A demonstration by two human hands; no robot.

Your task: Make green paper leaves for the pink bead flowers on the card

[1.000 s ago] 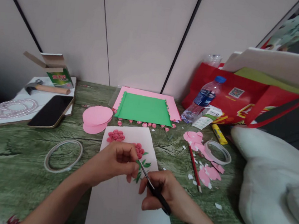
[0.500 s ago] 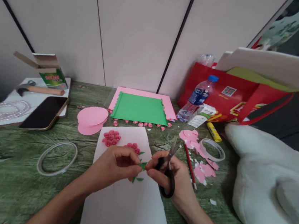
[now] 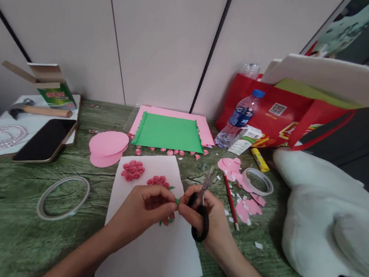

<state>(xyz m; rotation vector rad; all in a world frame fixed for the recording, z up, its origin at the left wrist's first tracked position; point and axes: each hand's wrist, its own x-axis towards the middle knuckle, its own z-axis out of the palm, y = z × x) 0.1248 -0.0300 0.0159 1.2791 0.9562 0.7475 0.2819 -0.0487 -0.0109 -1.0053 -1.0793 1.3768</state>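
Note:
Between the fingertips of my left hand (image 3: 150, 203) is a small green paper piece (image 3: 177, 201); the fingers are closed on it. My right hand (image 3: 209, 214) pinches at the same piece from the other side, while black-handled scissors (image 3: 202, 224) hang on its fingers, blades pointing up and away. Both hands hover over a white sheet (image 3: 144, 258). On the sheet lie a cluster of pink rolled paper flowers (image 3: 133, 170) and a second cluster (image 3: 159, 180), partly hidden by my left hand. Green paper leaves (image 3: 165, 221) show below my fingers.
Behind the sheet lie green paper (image 3: 170, 132) and small pink rolls. Pink paper circles (image 3: 108, 145), a tape roll (image 3: 63, 198) and a phone (image 3: 44, 140) are left. A red pencil (image 3: 231, 202), pink scraps, another tape roll (image 3: 258, 182), a glue stick (image 3: 260, 159) and a bottle (image 3: 240, 118) stand right.
My hands have drawn closer together, and the fingertips now cover more of the green piece. The whole view has shifted slightly, with things appearing further left.

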